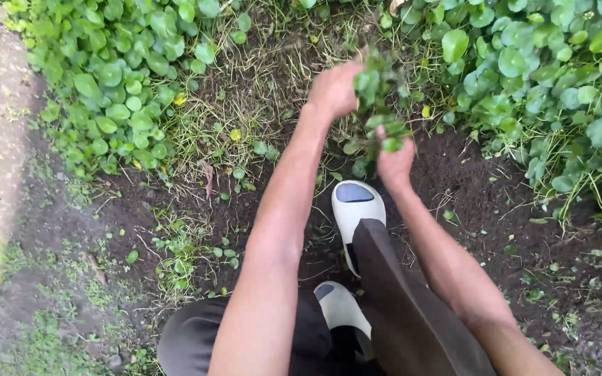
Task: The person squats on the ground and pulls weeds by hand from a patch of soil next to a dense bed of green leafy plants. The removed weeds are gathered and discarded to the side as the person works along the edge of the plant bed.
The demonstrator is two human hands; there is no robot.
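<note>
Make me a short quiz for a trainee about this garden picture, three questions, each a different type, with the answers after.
1. True or false: both hands are closed on leafy plants.
2. What lies bare beneath the hands? A) gravel B) dark soil C) paving
3. Fill in: the footwear is pale, each shoe with a dark ____ patch on top.

Key
1. True: left hand and right hand each have a grip on the bunch of green plants.
2. B, dark soil.
3. Oval, on the pale shoes.

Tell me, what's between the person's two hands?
A bunch of round green leaves sits between the left hand and right hand; both grip it, seen in the head view.
</note>
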